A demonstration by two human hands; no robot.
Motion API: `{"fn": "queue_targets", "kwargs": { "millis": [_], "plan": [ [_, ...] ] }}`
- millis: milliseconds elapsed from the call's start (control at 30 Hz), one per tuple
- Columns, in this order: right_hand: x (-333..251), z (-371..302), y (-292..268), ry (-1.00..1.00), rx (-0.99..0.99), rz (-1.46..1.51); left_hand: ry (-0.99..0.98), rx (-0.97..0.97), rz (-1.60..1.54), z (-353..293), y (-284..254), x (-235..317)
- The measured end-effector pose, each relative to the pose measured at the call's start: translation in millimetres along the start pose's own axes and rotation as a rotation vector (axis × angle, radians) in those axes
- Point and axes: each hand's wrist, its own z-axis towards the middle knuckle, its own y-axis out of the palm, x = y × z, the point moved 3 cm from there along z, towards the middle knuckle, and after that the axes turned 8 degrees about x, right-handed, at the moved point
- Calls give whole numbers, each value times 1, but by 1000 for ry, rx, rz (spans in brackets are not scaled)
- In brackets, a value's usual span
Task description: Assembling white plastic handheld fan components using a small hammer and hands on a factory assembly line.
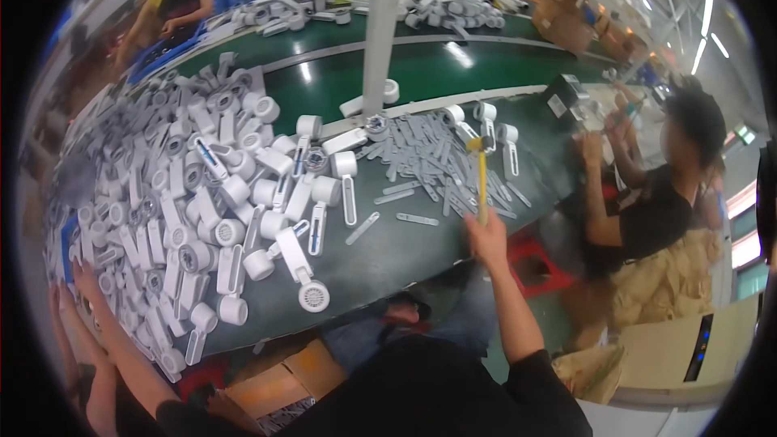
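Note:
My right hand (487, 236) is closed around the yellow handle of a small hammer (483, 182). The hammer head is raised over a heap of flat grey translucent strips (437, 150), by a few white handheld fan bodies (508, 142). At the far left, my left hand (84, 282) reaches to the edge of a large pile of white fan bodies (194, 186), beside a blue edge (68, 244). Its fingers are small and blurred there, so what they hold, if anything, does not show. One fan body (293, 252) lies near the table's front with its round grille up.
The dark green table (388, 259) bears the piles. A white post (379, 40) rises behind them. Another person's hand (58, 299) is just left of mine; a co-worker (664, 186) sits at right. Below stand a cardboard box (283, 376) and a red stool (538, 263).

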Motion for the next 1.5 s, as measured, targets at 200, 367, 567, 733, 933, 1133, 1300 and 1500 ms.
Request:
{"fn": "queue_targets", "kwargs": {
  "millis": [200,367,567,733,933,1133,1300,1500],
  "plan": [
    [-12,15,-30,53,29,251,411,-186,-367,-159,-19,369],
    [35,-29,17,-207,-90,101,805,-511,-595,-269,25,690],
    [-2,-37,17,-191,-185,61,770,-853,-392,-317,240,814],
    [15,-35,22,-117,-211,114,701,-1001,-503,-336,293,840],
    [18,-36,24,-126,-229,199,230,-954,-667,-276,277,785],
    [23,-34,24,-165,-174,131,-599,-1146,-1387,-284,115,715],
    [32,-30,32,-154,-194,279,-775,-1070,-1480,-333,-8,676],
    [28,-30,29,-37,-242,224,-1023,-1215,-1881,-384,-57,667]
  ]
}}
